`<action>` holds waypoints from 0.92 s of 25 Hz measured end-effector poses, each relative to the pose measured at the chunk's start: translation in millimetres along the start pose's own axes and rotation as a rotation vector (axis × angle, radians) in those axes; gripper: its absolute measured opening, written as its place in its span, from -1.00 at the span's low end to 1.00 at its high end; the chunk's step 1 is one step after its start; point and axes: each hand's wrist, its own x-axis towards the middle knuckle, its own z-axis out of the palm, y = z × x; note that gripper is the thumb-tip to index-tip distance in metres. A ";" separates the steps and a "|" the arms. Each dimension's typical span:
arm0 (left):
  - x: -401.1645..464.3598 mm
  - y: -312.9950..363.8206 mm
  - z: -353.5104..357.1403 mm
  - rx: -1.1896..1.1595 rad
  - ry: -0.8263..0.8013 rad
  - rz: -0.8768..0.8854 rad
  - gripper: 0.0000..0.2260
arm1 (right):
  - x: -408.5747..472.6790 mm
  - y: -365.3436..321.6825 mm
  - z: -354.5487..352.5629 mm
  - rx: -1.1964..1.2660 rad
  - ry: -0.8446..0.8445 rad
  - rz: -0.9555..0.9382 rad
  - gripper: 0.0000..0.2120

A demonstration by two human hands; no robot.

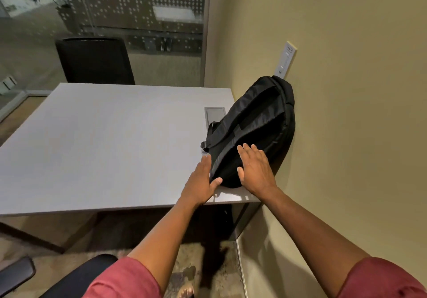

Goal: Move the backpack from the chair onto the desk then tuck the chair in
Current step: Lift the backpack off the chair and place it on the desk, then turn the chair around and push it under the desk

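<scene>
So the big pale grey rectangular desk (104, 140) fills most of the view, shoved into a corner against a yellowish-beige painted wall (346, 89) on the right. Across the desk on the far side there's a black high-backed office chair (94, 63) in front of a dotted frosted glass partition (129, 13). The black fabric backpack (256, 129) is already up on the desk, at the right edge, propped at a tilt against the wall with its straps facing out. It covers part of a grey metal cable hatch (214, 114) set into the desktop. Bottom left, the black padded seat of a second chair (76, 277) sits well back from the desk, not tucked in. The left hand (202, 180) is open, fingers straight, thumb touching the bag's lower corner. The right hand (255, 168) is spread flat against the bag, gripping nothing.
</scene>
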 end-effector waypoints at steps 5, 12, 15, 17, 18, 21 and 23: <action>-66.2 -11.9 -4.6 -0.001 0.142 -0.124 -0.28 | -52.8 -20.0 7.9 0.164 -0.069 0.004 -0.34; -190.8 -34.8 -21.4 -0.030 0.242 -0.295 -0.26 | -127.2 -67.8 14.3 0.403 -0.103 0.000 -0.35; -233.3 -37.9 -31.2 -0.015 0.259 -0.335 -0.25 | -151.5 -91.4 12.1 0.446 -0.116 -0.010 -0.33; -258.8 -39.5 -36.2 -0.023 0.264 -0.342 -0.25 | -170.0 -105.4 12.3 0.469 -0.123 -0.010 -0.32; -270.3 -40.7 -39.0 -0.027 0.262 -0.351 -0.26 | -178.2 -111.6 11.3 0.476 -0.127 -0.007 -0.31; -310.5 -55.4 -50.1 0.004 0.239 -0.408 -0.36 | -203.8 -137.1 8.8 0.475 -0.142 0.009 -0.31; -336.9 -69.7 -57.3 0.008 0.236 -0.426 -0.42 | -223.4 -155.9 7.6 0.468 -0.144 0.034 -0.32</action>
